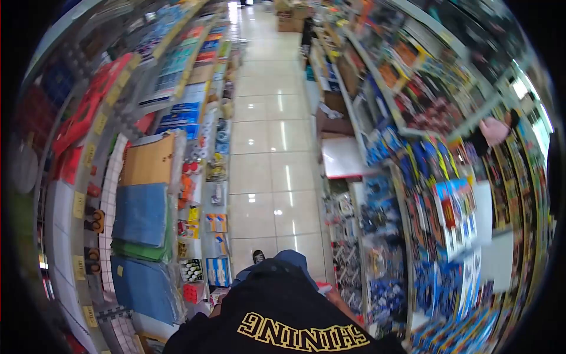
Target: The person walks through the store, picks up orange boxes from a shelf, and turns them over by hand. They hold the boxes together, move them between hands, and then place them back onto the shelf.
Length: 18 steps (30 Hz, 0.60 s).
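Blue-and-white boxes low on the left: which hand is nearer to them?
Left. The left hand, mostly hidden, shows just below the blue-and-white boxes in the picture; the right hand is across the black shirt, farther away.

A pale tiled floor [253,171] runs between shelves of packaged goods, with brown cartons [289,22] at its far end. On the left shelf, blue folders [140,215] lie beside a green one [138,249] and a tan board [148,160]; orange-and-white boxes [216,222] sit nearer the aisle. A black top [283,310] with yellow lettering fills the bottom, one dark shoe [258,256] ahead of it. The right hand [331,293] is by a small pale-and-red item [323,287], seemingly held, though blurred; the left hand [217,300] is mostly hidden beside the top
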{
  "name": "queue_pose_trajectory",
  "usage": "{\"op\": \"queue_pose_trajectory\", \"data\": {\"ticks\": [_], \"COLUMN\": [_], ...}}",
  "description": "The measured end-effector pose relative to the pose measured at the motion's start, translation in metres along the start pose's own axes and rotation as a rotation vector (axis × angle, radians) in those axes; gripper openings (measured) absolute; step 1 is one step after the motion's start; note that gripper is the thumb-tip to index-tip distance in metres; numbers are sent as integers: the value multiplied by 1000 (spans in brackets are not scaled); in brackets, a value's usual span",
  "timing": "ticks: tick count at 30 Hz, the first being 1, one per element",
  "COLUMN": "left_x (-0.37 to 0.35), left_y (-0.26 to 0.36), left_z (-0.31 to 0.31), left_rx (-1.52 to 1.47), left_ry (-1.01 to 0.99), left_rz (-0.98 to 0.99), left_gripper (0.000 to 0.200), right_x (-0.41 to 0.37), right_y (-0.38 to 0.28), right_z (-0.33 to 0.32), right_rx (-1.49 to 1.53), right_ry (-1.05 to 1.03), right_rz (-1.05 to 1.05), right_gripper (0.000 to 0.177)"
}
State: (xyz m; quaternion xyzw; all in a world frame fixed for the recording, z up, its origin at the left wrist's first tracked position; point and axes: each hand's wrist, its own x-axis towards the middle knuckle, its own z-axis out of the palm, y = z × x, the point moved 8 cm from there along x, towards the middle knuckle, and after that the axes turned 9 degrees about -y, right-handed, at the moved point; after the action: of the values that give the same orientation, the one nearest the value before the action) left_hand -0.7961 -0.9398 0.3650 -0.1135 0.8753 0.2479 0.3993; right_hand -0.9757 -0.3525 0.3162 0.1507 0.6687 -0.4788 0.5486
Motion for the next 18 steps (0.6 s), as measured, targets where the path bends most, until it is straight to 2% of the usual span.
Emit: {"op": "queue_pose_trajectory", "data": {"ticks": [1,3,4,6,8,10,11,13,14,15,16,18], "left_x": [19,61,82,119,144,153,154,163,167,171,174,181], "left_y": [14,43,57,77,86,110,108,134,149,154,166,186], "left_z": [-8,-26,-39,-65,-93,-131,-137,-151,-157,-144,-142,-134], "left_rx": [-7,-48,-70,-99,-84,-90,-810,-853,-871,-1117,-1149,-923], "left_ry": [2,16,24,48,104,288,272,308,320,215,228,320], "left_rz": [28,65,75,68,-28,-49,-154,-122,-74,-271,-283,-251], "left_gripper": [33,33,33,32,26,17,15,15,15,12,12,14], "right_x": [-5,-35,-34,-14,29,87,143,227,244,207,165,236], "right_y": [-21,-91,-126,-162,-185,-192,-187,-213,-249,-344,-444,-502], "right_z": [-20,-33,-38,-58,-88,-128,-157,-205,-217,-206,-202,-236], "right_rx": [295,321,295,25,62,79,-77,-439,-596,-436,-276,-206], "right_ry": [162,355,331,176,136,88,82,96,123,104,93,86], "right_rz": [-62,176,171,184,113,26,9,-27,-58,-43,-27,-92], "right_gripper": [34,28,28,33,31,27,24,20,18,15,12,21]}}
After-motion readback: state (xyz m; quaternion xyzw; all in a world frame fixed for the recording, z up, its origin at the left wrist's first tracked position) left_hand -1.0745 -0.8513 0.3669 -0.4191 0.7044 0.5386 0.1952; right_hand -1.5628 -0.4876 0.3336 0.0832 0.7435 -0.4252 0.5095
